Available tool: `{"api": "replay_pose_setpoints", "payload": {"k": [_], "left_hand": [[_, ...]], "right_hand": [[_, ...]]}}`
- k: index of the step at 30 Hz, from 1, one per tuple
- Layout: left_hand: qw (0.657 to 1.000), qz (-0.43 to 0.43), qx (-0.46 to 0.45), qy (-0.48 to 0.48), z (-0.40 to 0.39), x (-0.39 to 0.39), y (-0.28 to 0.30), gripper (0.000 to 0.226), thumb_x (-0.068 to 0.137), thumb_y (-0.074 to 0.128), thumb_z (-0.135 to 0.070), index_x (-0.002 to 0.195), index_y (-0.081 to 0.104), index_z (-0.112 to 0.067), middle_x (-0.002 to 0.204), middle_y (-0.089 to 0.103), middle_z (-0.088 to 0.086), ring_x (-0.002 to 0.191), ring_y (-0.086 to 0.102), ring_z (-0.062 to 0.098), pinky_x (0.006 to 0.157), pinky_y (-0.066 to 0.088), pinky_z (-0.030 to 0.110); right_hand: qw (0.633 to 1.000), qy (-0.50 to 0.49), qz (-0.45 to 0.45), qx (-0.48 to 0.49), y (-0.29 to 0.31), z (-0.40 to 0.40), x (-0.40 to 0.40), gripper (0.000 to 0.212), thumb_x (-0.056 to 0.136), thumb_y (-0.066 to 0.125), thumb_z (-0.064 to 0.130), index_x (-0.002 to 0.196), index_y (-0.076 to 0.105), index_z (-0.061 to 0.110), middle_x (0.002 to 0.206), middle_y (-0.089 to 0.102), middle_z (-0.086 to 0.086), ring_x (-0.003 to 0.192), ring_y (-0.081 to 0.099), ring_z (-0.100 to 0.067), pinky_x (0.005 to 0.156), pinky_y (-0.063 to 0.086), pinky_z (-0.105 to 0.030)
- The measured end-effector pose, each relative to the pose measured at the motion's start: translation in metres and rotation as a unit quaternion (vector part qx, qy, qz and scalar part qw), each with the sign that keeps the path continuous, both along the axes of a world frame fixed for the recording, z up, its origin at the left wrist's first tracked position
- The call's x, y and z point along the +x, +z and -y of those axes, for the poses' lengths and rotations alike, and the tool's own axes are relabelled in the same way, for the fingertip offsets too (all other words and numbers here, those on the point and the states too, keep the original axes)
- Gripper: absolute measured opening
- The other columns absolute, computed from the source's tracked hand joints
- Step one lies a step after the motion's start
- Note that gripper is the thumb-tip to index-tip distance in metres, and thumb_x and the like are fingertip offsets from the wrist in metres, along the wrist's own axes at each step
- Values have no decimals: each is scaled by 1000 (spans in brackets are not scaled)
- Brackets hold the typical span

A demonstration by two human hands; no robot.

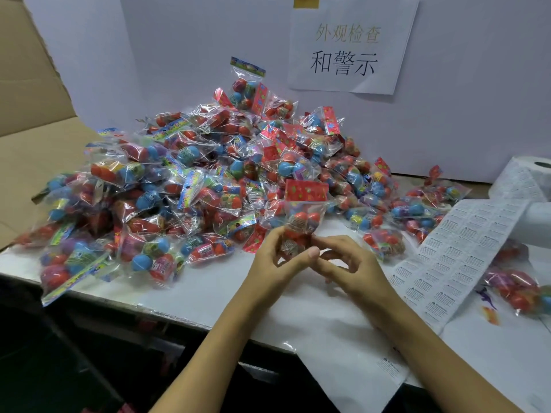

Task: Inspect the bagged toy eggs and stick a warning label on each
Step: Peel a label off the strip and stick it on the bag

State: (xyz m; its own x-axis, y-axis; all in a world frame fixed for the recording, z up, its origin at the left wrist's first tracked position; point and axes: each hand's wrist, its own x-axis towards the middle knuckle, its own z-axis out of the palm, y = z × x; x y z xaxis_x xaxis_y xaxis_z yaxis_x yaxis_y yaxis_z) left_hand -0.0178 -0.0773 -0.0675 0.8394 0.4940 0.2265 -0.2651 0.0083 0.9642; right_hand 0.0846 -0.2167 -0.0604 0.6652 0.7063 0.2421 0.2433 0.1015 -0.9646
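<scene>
Both forearms reach over the white bench (298, 296); behind lies the heap of bagged eggs (190, 186). Left hand (275, 263) and right hand (347, 266) pinch one upright bag (301, 222): light, slippery, crinkly film, best gripped at its lower edge.

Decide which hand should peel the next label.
Probably the right hand: the label strip lies just beside it, while the left hand grips the bag.
</scene>
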Motion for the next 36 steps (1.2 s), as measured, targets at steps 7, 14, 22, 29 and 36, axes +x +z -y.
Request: {"api": "replay_pose_setpoints", "payload": {"k": [7, 14, 22, 29, 36], "left_hand": [[996, -4, -33, 81, -4, 4, -2, 42, 76, 91, -15, 109, 65, -17, 101, 75, -9, 103, 72, 35, 76, 61, 30], [993, 20, -101, -60, -4, 3, -1, 41, 83, 82, -6, 119, 63, -1, 117, 73, 19, 108, 72, 34, 88, 59, 38], [990, 9, -124, -68, -7, 4, -1, 41, 78, 80, -6, 117, 69, -12, 113, 74, 19, 103, 73, 35, 85, 60, 35], [995, 4, -78, -59, -6, 4, -6, 48, 77, 86, -10, 119, 65, -13, 115, 73, 19, 110, 70, 37, 101, 55, 51], [993, 14, -87, -74, -3, 11, -2, 43, 78, 67, -6, 120, 68, -14, 110, 73, 19, 99, 71, 31, 78, 61, 37]], "right_hand": [[997, -47, 64, 22, -5, -1, 6, 8, 86, 75, 21, 94, 76, 23, 91, 73, 9, 84, 67, -9, 64, 48, -19], [993, -93, 72, -8, -5, -4, 6, 40, 80, 72, 49, 80, 68, 9, 61, 61, 4, 57, 57, -9, 56, 44, -17], [996, -56, 67, 17, -6, -4, 8, 22, 98, 65, 18, 78, 68, 10, 61, 62, 0, 54, 57, -12, 55, 44, -18], [990, -68, 124, -10, -6, -2, 5, 15, 93, 71, 22, 78, 70, 21, 67, 66, 8, 59, 59, -9, 58, 49, -30], [996, -61, 65, 23, 3, 6, 11, 20, 88, 66, 40, 91, 70, 21, 79, 69, 10, 72, 63, -4, 61, 47, -17]]}}
